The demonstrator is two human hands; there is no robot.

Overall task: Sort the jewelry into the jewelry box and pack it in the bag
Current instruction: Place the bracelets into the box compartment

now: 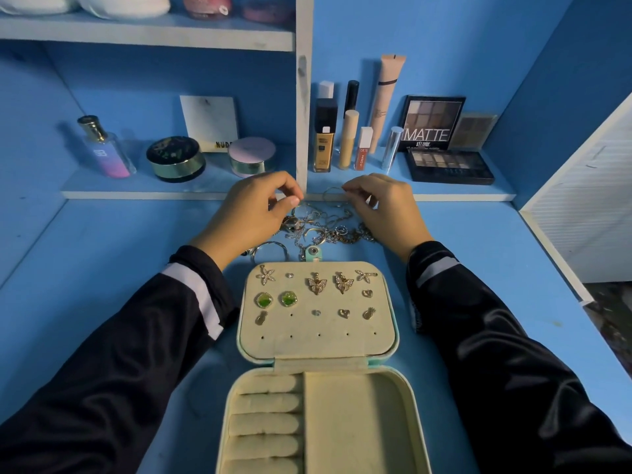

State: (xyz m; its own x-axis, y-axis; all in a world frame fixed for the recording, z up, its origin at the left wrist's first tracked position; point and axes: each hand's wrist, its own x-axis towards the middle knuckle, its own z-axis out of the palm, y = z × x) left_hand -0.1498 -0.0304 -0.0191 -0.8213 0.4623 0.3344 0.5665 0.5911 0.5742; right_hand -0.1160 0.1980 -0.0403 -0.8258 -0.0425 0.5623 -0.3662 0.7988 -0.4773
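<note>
1. Blue-painted worktop (102, 268) fills the view. Nearest on it lies an open mint-shelled, cream-velvet jewelry box (355, 422), its near half showing padded ring rolls (265, 413) beside a bare compartment.
2. Its far half, the flat earring panel (318, 343), carries studs, among them square green stone earrings (275, 299) and gold butterfly earrings (330, 282). Several holes are free.
3. Just beyond the box lies a tangled heap of gold and silver chains, hoops and rings (325, 230), unsorted. No bag is in view.
4. Over the heap's far edge, the left hand (253, 213) has its grip pinched on a fine strand (298, 204), too small to identify. The right hand (383, 206) has its grip pinched on a thin gold hoop (330, 191).
5. These pieces look light, slippery and quick to snag. The chains are probably limp and will drag their neighbours, so they are best lifted slowly by the clasp. The hoops seem stiff and can be taken by the rim.
6. Farthest back, a pale-edged shelf (205, 193) holds a gradient perfume bottle (106, 150) and a dark eyeshadow palette (449, 165).
</note>
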